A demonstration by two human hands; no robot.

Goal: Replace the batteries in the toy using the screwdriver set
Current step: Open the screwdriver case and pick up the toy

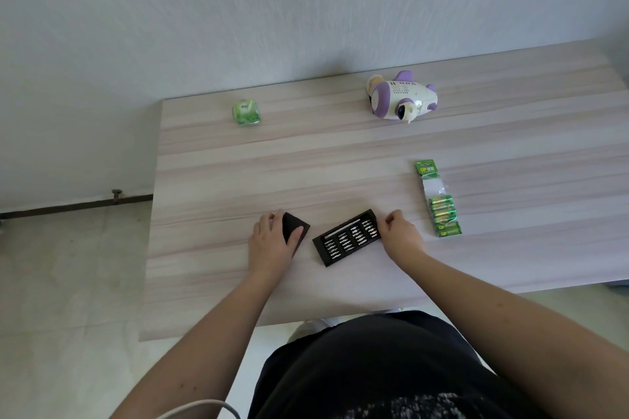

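Toy (401, 97) unlabelled, battery pack (439, 201) — "GP"

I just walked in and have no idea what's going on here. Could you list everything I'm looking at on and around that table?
table: one, pale wood grain, against a grey wall.
toy: one, white and purple, far side, right of centre.
green packet: one, green and white, far side, to the left.
battery pack: one strip, green, right side, partly emptied.
bit tray: one, black with silver bits, near edge, centre.
case sleeve: one, black, just left of the tray.
cable: one, white, bottom edge.
left hand: holds the case sleeve.
right hand: fingers curled at the tray's right end.
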